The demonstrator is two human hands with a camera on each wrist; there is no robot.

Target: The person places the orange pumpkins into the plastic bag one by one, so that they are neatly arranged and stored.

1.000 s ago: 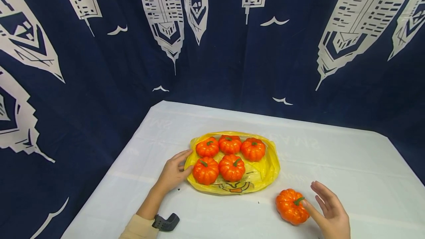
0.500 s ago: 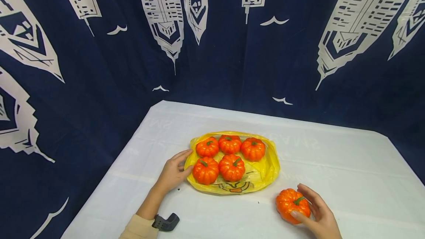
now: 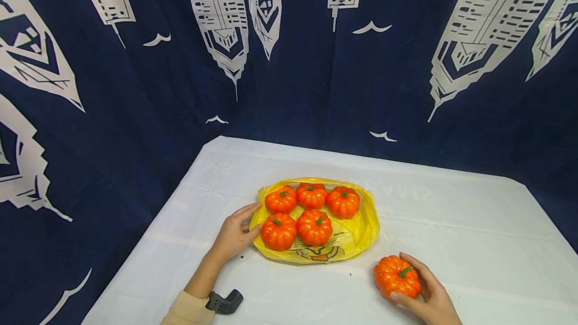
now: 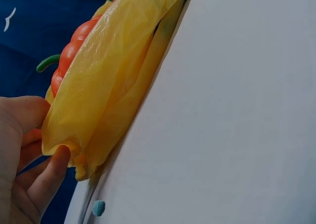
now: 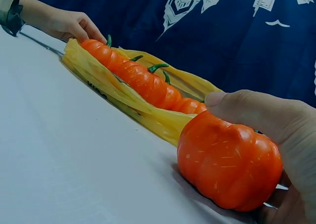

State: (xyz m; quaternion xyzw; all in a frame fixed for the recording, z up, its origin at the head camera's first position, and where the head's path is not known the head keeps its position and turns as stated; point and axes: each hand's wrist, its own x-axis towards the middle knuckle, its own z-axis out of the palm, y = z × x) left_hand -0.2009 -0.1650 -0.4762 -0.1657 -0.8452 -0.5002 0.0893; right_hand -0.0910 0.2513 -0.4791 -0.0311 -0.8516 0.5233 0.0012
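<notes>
At the left end of a yellow plastic bag (image 3: 363,245) my left hand (image 3: 237,232) holds the rim, one digit passing behind it and a fingertip outside in the left wrist view. Inside the spread bag sit several shiny orange pumpkins (image 3: 315,227) with green stems. To the bag's front right, a separate orange pumpkin (image 3: 392,276) is on the table. My right hand (image 3: 433,295) grips this one from its right side, thumb on the near side and fingers on the far side. Its fingers are partly hidden behind the pumpkin in the right wrist view.
A white cloth covers the table (image 3: 474,224), with a dark blue curtain (image 3: 307,99) printed with white buildings behind it. A black wrist device (image 3: 226,302) sits by the left sleeve. Inside the bag, bare yellow plastic shows at the front right.
My right hand has moved left and closed in around the separate pumpkin, from standing open beside it. The left hand, bag and other pumpkins hold their places.
</notes>
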